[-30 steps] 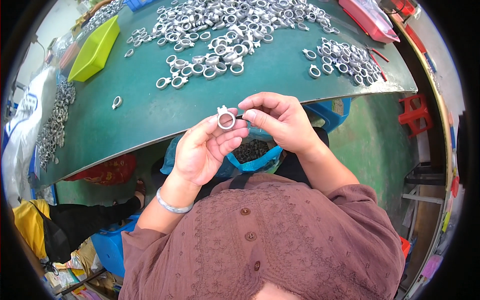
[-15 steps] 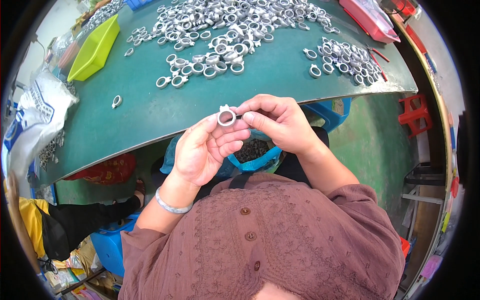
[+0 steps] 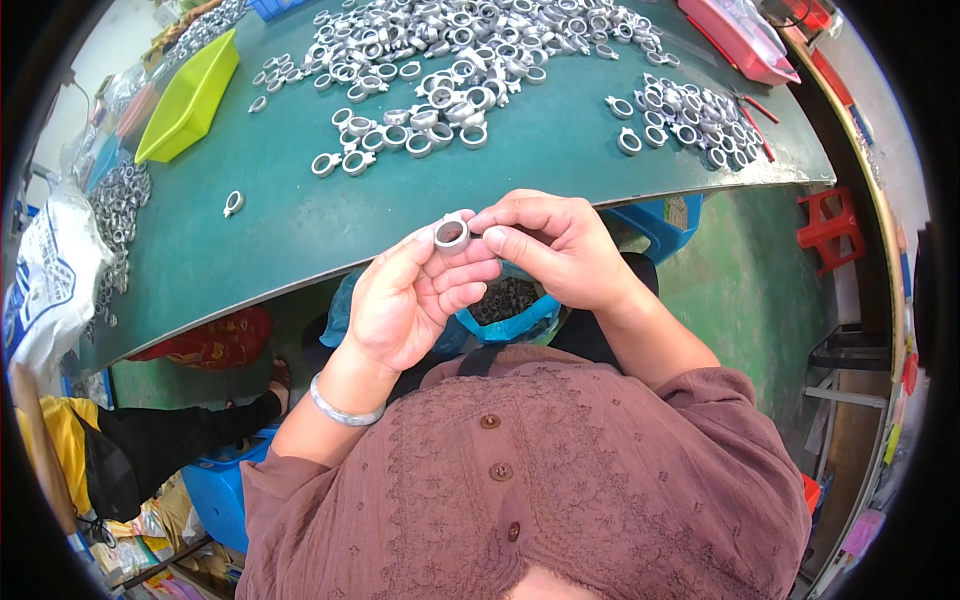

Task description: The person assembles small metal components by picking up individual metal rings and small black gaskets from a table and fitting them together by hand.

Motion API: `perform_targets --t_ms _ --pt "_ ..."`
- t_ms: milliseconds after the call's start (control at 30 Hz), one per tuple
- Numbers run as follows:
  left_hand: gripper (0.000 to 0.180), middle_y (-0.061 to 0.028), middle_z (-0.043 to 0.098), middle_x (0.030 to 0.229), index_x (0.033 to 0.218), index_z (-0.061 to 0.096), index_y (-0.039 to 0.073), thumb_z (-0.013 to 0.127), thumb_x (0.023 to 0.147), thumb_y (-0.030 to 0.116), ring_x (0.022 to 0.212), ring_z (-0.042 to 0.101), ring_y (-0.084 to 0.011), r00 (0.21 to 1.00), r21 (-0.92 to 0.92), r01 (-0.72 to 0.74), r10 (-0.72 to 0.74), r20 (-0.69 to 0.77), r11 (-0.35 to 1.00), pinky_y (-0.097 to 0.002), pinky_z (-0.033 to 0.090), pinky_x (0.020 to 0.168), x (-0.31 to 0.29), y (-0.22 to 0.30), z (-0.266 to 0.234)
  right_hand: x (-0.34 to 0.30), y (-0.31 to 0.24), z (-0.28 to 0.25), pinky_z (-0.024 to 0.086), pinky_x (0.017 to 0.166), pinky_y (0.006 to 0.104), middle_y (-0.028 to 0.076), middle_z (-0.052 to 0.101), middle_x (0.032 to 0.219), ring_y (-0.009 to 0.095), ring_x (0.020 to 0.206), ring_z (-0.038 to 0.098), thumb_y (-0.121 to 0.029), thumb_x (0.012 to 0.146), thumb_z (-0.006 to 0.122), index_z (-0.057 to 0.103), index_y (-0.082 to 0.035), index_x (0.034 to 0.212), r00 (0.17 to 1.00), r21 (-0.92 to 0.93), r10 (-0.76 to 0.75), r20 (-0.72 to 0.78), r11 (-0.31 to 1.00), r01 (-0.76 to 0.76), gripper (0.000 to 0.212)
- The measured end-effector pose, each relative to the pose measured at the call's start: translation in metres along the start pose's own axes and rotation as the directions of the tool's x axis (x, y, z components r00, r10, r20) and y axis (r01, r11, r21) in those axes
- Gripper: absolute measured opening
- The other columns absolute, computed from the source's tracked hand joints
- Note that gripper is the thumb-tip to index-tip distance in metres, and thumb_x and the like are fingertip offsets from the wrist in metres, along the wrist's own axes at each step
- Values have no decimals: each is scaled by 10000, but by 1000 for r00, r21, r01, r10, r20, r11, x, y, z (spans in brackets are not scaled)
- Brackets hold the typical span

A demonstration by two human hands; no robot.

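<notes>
A silver metal ring with a small lug [image 3: 451,251] is held at the fingertips of my left hand [image 3: 395,310], palm turned up. Its open hole faces me. My right hand [image 3: 565,250] pinches at the ring's right side, thumb against forefinger. Between them a small dark piece [image 3: 476,235] shows beside the ring; its kind is too small to tell. Both hands are just in front of the green table's near edge [image 3: 300,268]. Below them a blue bag [image 3: 525,322] stands open with many small dark parts inside.
A large heap of similar rings [image 3: 440,50] covers the table's far middle. A smaller heap [image 3: 690,120] lies right, beside red-handled pliers [image 3: 757,108]. A yellow-green tray [image 3: 190,95], a lone ring [image 3: 228,207] and a white bag [image 3: 55,270] are left. Another person's leg [image 3: 180,440] shows lower left.
The ring has tipped slightly between my fingers; both hands stay nearly in place. At the far left the white bag has shifted left and down, baring a pile of metal parts.
</notes>
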State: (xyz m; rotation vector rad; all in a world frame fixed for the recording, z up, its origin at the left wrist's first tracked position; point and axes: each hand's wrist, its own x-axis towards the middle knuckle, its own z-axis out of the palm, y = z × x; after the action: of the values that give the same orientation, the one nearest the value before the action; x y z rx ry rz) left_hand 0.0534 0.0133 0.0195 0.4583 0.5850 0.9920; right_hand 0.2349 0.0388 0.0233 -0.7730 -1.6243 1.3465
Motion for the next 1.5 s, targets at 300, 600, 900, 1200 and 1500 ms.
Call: perform_targets --t_ms 300,600,900,1200,1500 --pt "340 -173 599 994 1123 475 -34 366 933 227 871 618 -231 998 29 -51 51 21 998 -296 528 717 0 -3 -3 1 -1 -1 441 725 226 54 598 857 105 803 557 -23 822 545 620 18 933 1000 -18 20 7 1000 -19 140" --pt "295 -163 606 959 1066 495 -2 411 920 241 845 622 -222 999 192 -29 32 -17 981 -291 525 717 -1 -3 -2 12 3 -14 429 661 198 14 586 818 58 729 522 -71 829 566 620 16 921 999 -101 29 -28 994 -32 137" --pt "335 -176 610 945 1120 474 -42 429 909 214 824 631 -220 997 51 -72 71 22 996 -272 535 693 -1 -2 -7 21 1 -19 409 614 176 -21 573 769 29 678 486 -87 828 576 620 1 921 995 -91 68 -69 993 -74 135" --pt "210 -71 604 834 1028 520 18 555 831 83 671 575 -114 980 806 -170 184 78 567 -236 476 610 9 -24 -17 39 13 -28 456 600 231 66 614 772 97 674 564 -104 759 631 627 9 889 986 -346 -63 -155 938 5 172" --pt "318 -117 575 768 1048 551 -4 622 763 119 557 530 -153 920 950 -227 272 282 -217 -256 444 555 16 -47 -44 73 30 -28 444 675 351 103 561 826 282 772 552 -119 719 637 620 -53 873 937 -824 -346 -54 545 154 169"
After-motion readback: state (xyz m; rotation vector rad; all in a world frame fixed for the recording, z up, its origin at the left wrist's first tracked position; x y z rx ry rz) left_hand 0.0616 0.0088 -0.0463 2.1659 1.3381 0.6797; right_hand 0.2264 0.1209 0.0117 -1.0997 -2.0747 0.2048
